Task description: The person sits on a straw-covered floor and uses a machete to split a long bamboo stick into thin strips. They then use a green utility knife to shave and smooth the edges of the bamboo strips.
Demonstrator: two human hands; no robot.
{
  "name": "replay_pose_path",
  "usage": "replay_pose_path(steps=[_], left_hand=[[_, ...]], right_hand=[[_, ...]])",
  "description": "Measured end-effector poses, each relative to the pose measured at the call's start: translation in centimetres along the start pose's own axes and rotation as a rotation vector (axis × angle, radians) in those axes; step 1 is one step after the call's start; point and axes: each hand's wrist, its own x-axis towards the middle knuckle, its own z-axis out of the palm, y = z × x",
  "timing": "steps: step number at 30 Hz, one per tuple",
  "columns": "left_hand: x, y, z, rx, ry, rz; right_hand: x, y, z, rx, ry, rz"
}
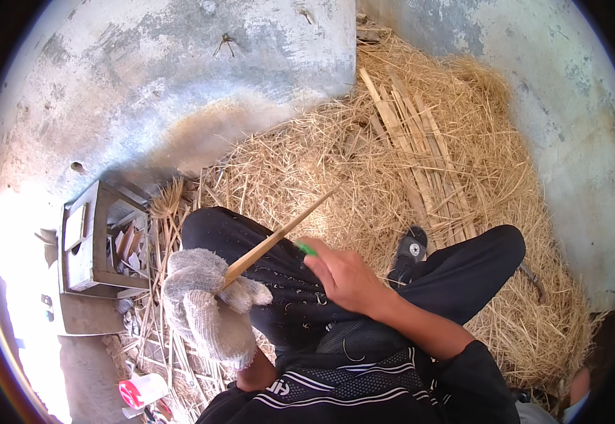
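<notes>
My left hand, in a thick grey-white knitted glove, is closed around the lower end of a pale bamboo strip. The strip slants up and away to the right and narrows to a thin tip over the shavings. Just right of the strip, my bare right hand is closed on a small bright green object. Only its green end shows past the fingers, so its kind is hidden. Both hands are above my dark trousers, which carry some curled shavings.
Pale shavings cover the floor, with a bundle of long split strips lying on them. A wooden box with scraps inside stands left, a small broom beside it. A red-and-white container lies lower left. Walls border the far side.
</notes>
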Motion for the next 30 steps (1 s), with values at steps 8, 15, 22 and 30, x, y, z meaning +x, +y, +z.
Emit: replay_pose_path(steps=[8,15,22,30], left_hand=[[0.0,-0.6,0.0,0.000,-0.108,0.067],[0.7,0.3,1.3,-0.139,-0.128,-0.047],[0.2,-1.7,1.0,-0.154,0.083,0.148],[1.3,-1.3,0.4,-0.036,0.309,0.092]], right_hand=[[-0.4,-1.6,-0.1,0.020,-0.059,0.096],[-0.2,8.0,1.5,-0.214,-0.103,0.398],[0.2,4.0,1.5,-0.176,0.001,0.096],[1.1,-0.2,1.7,-0.108,-0.123,0.045]])
